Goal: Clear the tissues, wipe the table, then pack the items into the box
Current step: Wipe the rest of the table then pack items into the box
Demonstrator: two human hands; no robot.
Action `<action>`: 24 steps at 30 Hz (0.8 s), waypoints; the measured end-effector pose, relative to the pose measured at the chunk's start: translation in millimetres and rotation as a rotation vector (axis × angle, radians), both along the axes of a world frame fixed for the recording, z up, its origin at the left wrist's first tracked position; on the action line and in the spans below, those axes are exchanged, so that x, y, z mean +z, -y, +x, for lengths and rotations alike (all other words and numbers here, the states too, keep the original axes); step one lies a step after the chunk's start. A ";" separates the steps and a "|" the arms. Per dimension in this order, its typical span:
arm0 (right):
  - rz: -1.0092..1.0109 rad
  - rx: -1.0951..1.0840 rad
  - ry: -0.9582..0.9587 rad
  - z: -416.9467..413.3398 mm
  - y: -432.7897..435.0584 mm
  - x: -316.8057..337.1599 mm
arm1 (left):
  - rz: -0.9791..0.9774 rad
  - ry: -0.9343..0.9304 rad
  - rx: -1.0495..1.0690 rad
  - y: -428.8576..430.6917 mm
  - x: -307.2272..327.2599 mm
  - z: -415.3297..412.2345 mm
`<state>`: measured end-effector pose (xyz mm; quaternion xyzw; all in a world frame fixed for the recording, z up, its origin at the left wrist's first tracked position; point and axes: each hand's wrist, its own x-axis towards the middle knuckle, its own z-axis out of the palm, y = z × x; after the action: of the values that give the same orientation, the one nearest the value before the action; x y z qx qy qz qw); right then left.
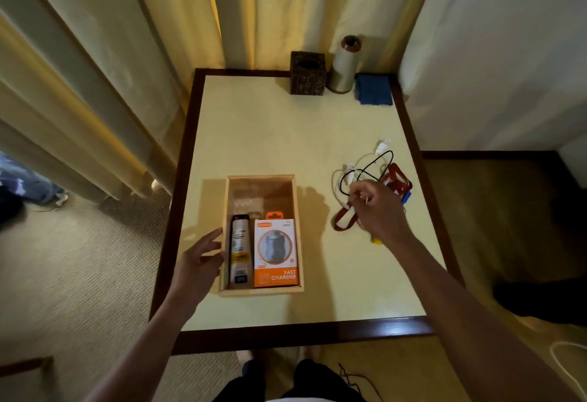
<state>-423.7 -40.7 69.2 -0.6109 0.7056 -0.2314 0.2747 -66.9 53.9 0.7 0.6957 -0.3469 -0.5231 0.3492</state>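
Note:
An open wooden box (260, 176) stands on the cream table (279, 134), near its front. Inside lie a black and white tube (240, 249) and an orange "fast charger" pack (275, 255) side by side. My left hand (198, 261) rests with nearly straight fingers against the box's left wall. To the right lies a tangle of cables: a black cable (378, 160), a white cable (381, 146) and a red lanyard (398, 177). My right hand (378, 207) is over this tangle, fingers curled and pinching the cables. A small yellow piece (377, 241) shows under the wrist.
At the table's back edge stand a dark tissue box (307, 74), a pale cylinder with a brown top (344, 66) and a folded blue cloth (374, 89). Curtains hang behind and to the left. A white wall rises at the right, and carpet lies around the table.

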 end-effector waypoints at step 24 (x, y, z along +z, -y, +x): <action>0.431 0.390 -0.679 -44.4 207.0 -79.1 | 0.003 -0.110 0.186 -13.5 17.2 -26.9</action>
<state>-468.1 -247.7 -9.9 -0.7029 0.6593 0.1908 0.1868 -93.8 67.3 17.9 0.6955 -0.2604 -0.5265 0.4139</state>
